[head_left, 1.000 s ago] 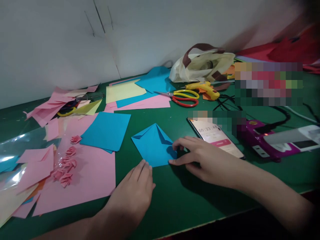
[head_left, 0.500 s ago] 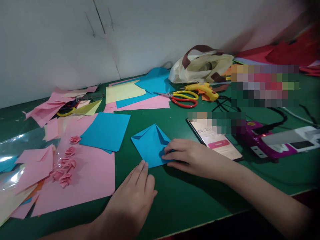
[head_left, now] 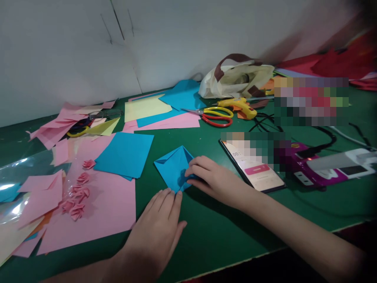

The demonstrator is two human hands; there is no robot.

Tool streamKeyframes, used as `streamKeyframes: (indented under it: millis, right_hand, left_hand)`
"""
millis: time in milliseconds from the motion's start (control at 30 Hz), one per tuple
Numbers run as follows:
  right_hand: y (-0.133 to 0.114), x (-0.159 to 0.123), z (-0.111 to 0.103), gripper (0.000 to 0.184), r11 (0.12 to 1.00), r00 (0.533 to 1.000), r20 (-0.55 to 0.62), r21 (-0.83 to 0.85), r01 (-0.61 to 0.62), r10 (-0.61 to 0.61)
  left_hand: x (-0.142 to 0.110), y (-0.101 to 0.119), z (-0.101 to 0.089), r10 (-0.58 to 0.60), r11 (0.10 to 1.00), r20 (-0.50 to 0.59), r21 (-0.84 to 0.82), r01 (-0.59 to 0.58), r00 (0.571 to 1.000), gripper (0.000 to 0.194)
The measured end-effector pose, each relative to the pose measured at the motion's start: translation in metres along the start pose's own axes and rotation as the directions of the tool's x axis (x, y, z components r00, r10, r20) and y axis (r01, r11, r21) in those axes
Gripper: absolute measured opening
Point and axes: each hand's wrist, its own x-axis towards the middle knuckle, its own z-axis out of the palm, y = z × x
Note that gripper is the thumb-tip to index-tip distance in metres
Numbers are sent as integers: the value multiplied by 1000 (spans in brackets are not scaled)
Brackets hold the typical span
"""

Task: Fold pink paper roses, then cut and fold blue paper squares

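A folded square of blue paper [head_left: 173, 167] lies on the green tabletop between my hands, with creased flaps along its upper edges. My left hand [head_left: 160, 220] lies flat, fingers stretched out, its fingertips pressing on the paper's near corner. My right hand [head_left: 210, 179] has curled fingers pinching the paper's right side, which is turned inward; the fingers hide part of that fold. To the left, a stack of blue paper squares [head_left: 125, 153] rests on a large pink sheet [head_left: 114, 212]. Small pink paper roses [head_left: 77, 212] sit in a row on that sheet.
Right of my hands are a phone [head_left: 256, 169] and a purple power strip [head_left: 318, 173] with cables. Behind lie scissors [head_left: 218, 116], a yellow glue gun [head_left: 240, 106], a cloth bag [head_left: 235, 80] and coloured sheets [head_left: 147, 108]. Pink scraps [head_left: 59, 122] and clear plastic [head_left: 23, 169] are at left.
My right hand has moved left and slightly up, bringing the paper's right side inward. My left fingers have spread a little further along the near corner.
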Motion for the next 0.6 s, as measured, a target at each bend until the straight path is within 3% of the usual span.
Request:
streamKeyframes:
  millis: [133,300,433,600]
  right_hand:
    - [3,-2,4,20,995,987,-125,-19,-100,97]
    - [5,-4,9,28,978,975,-99,89,-190,198]
    - [6,-5,13,15,988,981,-130,76,-137,146]
    - [2,-6,12,15,993,977,-179,19,-114,116]
  left_hand:
    - [4,-1,-1,10,998,54,-67,-6,999,41]
    - [10,-5,-9,10,989,88,-146,3,996,39]
    - [16,-18,-16,-37,971,95,-233,58,995,29]
    - [21,-37,-8,-132,982,8,-139,132,991,23]
